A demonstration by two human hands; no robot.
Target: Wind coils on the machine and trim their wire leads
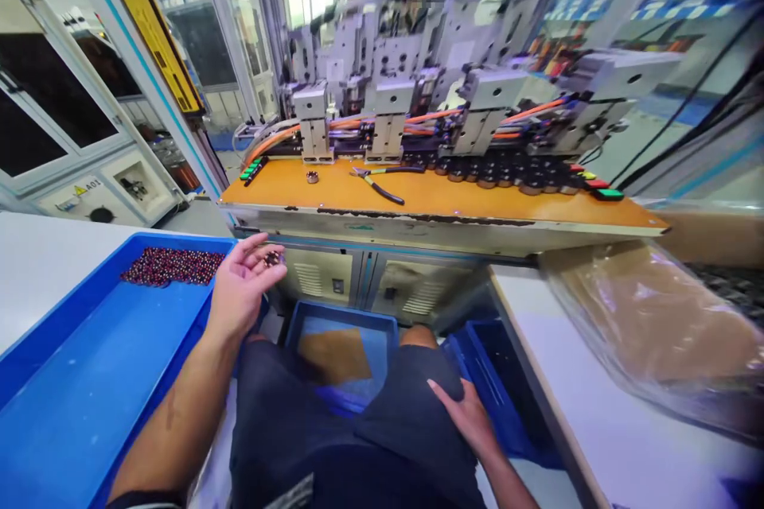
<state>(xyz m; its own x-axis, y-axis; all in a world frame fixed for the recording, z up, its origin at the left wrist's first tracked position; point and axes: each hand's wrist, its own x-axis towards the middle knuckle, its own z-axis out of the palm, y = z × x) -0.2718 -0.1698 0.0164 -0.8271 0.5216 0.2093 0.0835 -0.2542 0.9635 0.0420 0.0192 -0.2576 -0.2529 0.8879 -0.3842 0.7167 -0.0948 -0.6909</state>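
Observation:
My left hand (239, 286) is raised beside the blue tray, its fingers curled around a small dark part with coppery glints (273, 258); it looks like a small wound coil piece, partly covered by the fingers. In the tray (77, 358), a mass of small dark red and coppery pieces (173, 266) lies at the far end. My right hand (469, 412) rests on my right thigh, thumb apart from the fingers, with nothing in it. On the orange bench top (286, 195) stand a small round coil part (312, 176) and pliers (385, 192) with spread handles.
A machine with several metal heads (391, 99) stands behind the bench. Dark round parts (513, 172) line its right side near coloured buttons (609, 194). A blue bin (343, 314) sits below. Plastic-wrapped cardboard (668, 318) lies on the white table (573, 366) at right.

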